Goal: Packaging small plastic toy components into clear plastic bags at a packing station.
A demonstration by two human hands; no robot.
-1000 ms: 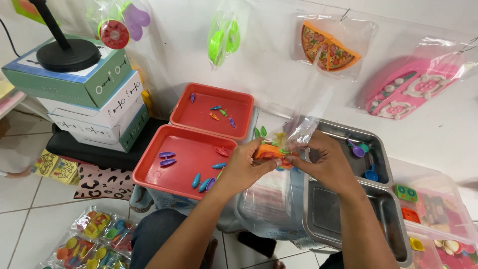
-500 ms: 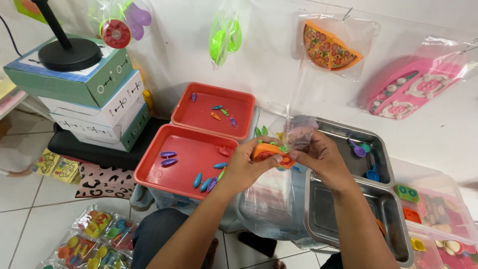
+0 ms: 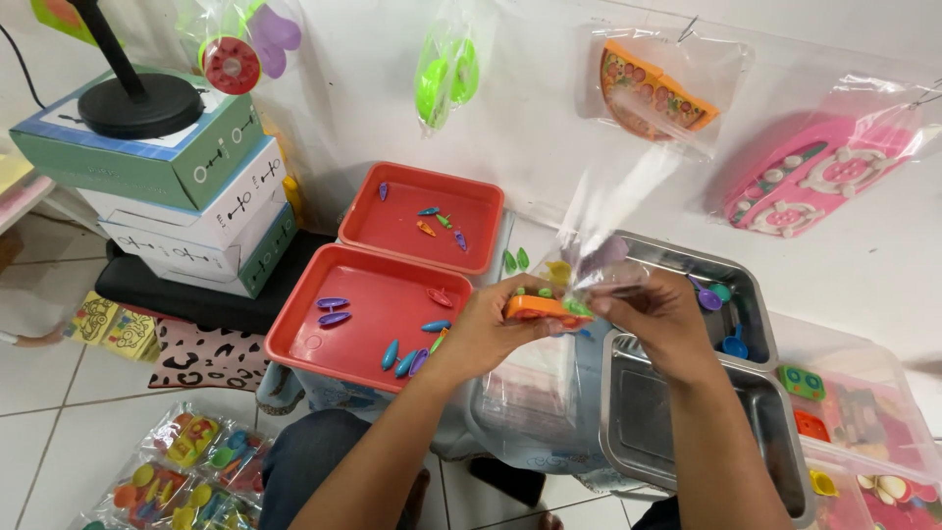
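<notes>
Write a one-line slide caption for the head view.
Left hand and right hand slide an orange toy piece into a clear plastic bag beside two red trays.

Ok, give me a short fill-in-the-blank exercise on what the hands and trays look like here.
1. The left hand grips an ____ toy piece with small green knobs.
2. The right hand pinches a clear plastic ____ over that piece.
3. The nearer red tray holds small blue and ____ oval pieces.
4. The two metal trays lie to the ____ of the red ones.

Missing words: orange; bag; purple; right
</notes>
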